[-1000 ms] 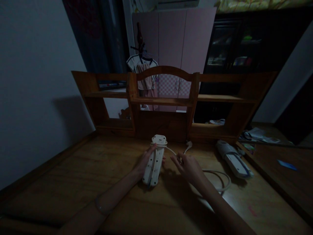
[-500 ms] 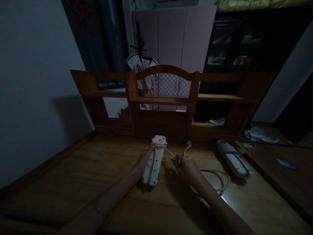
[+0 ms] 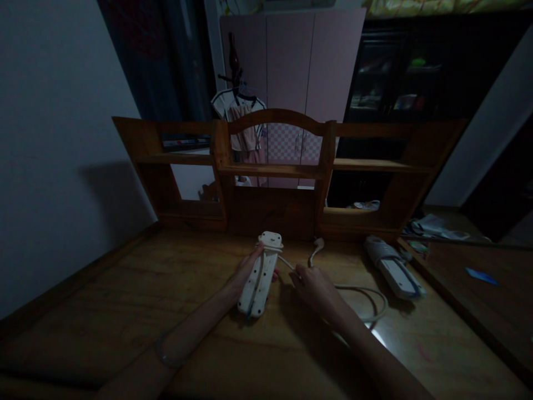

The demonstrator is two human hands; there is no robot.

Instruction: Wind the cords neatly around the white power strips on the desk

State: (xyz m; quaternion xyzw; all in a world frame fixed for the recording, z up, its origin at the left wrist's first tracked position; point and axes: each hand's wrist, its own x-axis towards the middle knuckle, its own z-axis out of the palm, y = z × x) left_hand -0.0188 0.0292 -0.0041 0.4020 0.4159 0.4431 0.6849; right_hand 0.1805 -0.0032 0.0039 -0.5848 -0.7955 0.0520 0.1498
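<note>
A white power strip (image 3: 259, 283) is tilted over the desk, its screw-dotted underside facing me. My left hand (image 3: 245, 273) grips it around the sides, thumb on top near the far end. A white cord (image 3: 286, 263) wraps around that far end and runs across to my right hand (image 3: 313, 284), whose fingers are closed on it. From there the rest of the cord loops on the desk (image 3: 208, 355) to the right of my right forearm. The cord's plug (image 3: 318, 243) lies just beyond my right hand, near the shelf base.
Another white power strip (image 3: 397, 275) with its cord wound around one end lies at the right. A wooden shelf unit (image 3: 275, 171) stands along the desk's back. A wall (image 3: 62, 166) borders the left side. A blue packet (image 3: 481, 276) lies on a surface farther right.
The view has shifted slightly. Both hands keep their holds on the power strip and the cord, with only a small movement of the right hand.
</note>
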